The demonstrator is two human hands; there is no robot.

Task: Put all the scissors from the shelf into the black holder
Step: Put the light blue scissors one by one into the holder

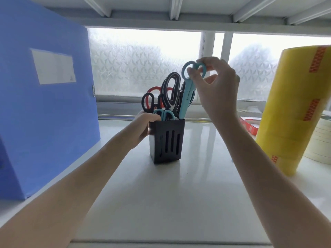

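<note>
A black slotted holder (167,140) stands upright in the middle of the white shelf (170,194). Several scissors stick out of it, handles up: a red pair (155,90), a small black pair (147,102), a large black-and-white pair (172,88) and a short teal pair (163,114). My left hand (143,126) grips the holder's left side near its rim. My right hand (215,83) pinches the ring handles of a long teal pair of scissors (187,93), whose closed blades point down into the holder's right side.
A tall blue file box (44,95) stands at the left. A stack of yellow tape rolls (293,111) stands at the right, with pale tape rolls (320,144) and a red box (249,125) behind it. A frosted window lies beyond the shelf.
</note>
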